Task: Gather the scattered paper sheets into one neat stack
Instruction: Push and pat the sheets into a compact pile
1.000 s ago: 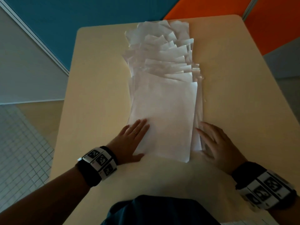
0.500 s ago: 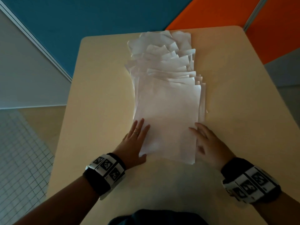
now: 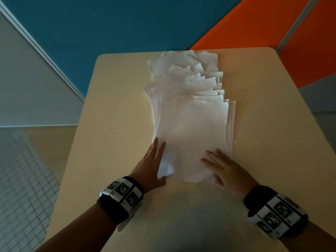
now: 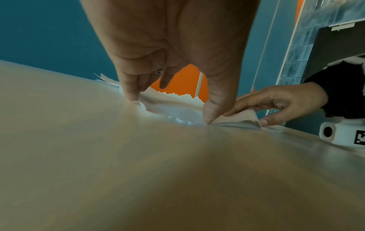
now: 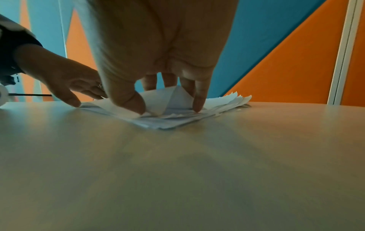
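Paper: a fanned spread of white paper sheets lies down the middle of the desk, overlapping like shingles from the far edge toward the person, corners jutting out at the far end.
Top sheet: the nearest, uppermost white sheet buckles upward at its near end between the two hands.
Left hand: the left hand sits at the near left corner of the spread, fingers extended down along the left edge, thumb tip pressing at the near corner; released, grasping nothing.
Right hand: the right hand rests on the near right corner, fingers straight with tips on the paper, thumb at the near edge where the sheet lifts; not clenched.
Desk: the pale beige rectangular desk carries the sheets.
Wrists: black bands with white coded markers wrap both wrists.
Backdrop: teal and orange wall panels stand behind the desk.
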